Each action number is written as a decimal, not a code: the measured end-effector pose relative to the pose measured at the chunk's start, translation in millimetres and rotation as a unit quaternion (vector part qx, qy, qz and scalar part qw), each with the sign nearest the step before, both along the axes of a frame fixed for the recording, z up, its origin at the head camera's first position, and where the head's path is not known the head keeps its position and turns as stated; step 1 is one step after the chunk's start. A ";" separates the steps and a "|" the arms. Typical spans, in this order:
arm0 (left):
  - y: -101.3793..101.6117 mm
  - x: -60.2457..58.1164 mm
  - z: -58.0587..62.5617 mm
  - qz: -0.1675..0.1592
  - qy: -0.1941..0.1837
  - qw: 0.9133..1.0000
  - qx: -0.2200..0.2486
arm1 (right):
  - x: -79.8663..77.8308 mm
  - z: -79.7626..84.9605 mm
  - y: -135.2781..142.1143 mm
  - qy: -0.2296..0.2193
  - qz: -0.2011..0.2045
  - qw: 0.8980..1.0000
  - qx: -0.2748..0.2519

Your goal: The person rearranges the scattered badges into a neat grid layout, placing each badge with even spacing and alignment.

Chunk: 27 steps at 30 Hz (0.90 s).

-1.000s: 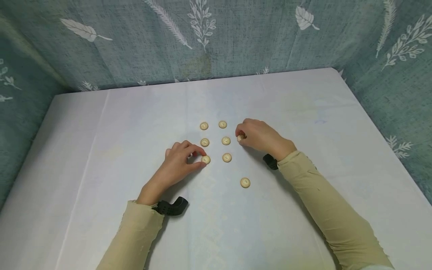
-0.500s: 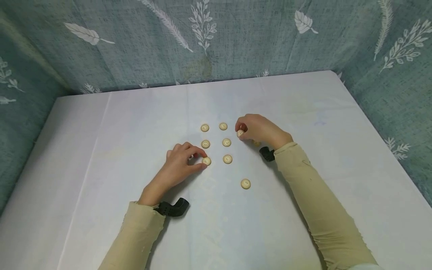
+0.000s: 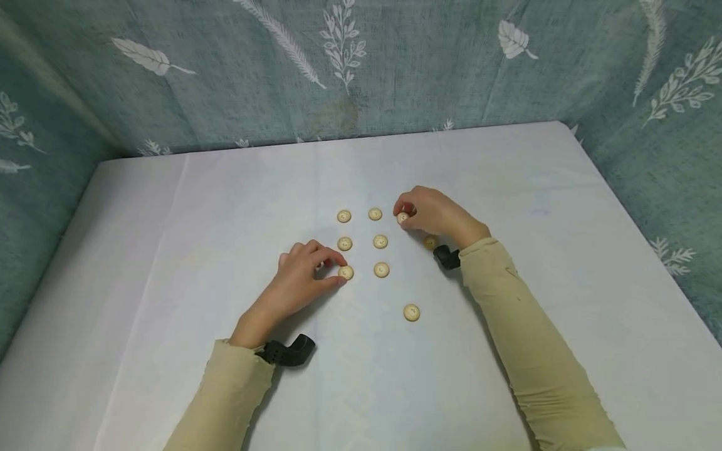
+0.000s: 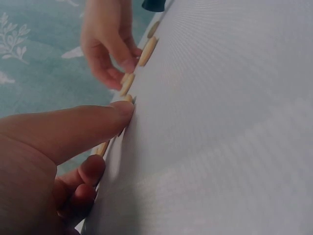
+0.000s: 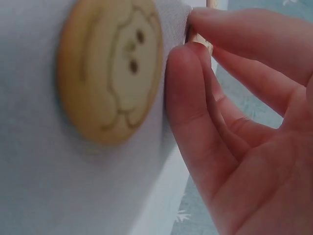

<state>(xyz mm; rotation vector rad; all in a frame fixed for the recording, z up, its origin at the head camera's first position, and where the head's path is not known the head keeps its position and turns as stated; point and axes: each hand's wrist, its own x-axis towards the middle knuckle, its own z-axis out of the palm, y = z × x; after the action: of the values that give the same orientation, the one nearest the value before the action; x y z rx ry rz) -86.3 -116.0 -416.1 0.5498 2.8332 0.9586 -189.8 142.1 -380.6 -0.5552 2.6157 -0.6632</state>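
Note:
Round wooden buttons with two holes lie on the white-covered table in the head view. My left hand holds the near button of the left column between thumb and index finger, flat on the cloth. My right hand pinches another button at the far right, level with the back row; its fingers partly cover it. Beneath the right wrist lies one more button, large and close in the right wrist view. The left wrist view shows my left thumb low against the cloth, mostly hiding the held button.
Two more buttons, middle and back, continue the left column. Beside them runs a second column of three, including its middle button. A single button lies nearer me. A green leaf-patterned curtain surrounds the table.
My right hand has slid its button away from me, up level with the back row, and the button under its wrist has come into view. My left hand stays on its button.

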 end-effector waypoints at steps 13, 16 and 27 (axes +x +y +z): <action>-0.6 -1.2 -1.9 -0.012 0.016 1.000 -0.001 | 1.3 -1.9 7.0 -0.011 -0.038 0.999 -0.021; -0.6 -1.5 -2.5 -0.012 0.016 1.000 -0.001 | 1.0 -2.1 7.4 -0.009 -0.034 0.999 -0.022; 0.0 -1.4 -1.3 -0.012 0.016 1.000 -0.006 | -0.3 -2.7 7.5 -0.013 -0.047 0.998 -0.026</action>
<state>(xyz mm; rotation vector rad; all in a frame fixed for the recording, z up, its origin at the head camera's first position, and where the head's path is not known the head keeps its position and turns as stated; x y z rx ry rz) -87.8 -115.9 -417.4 0.6014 2.8530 0.9359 -190.1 149.6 -383.3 -0.4373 2.6195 -0.7646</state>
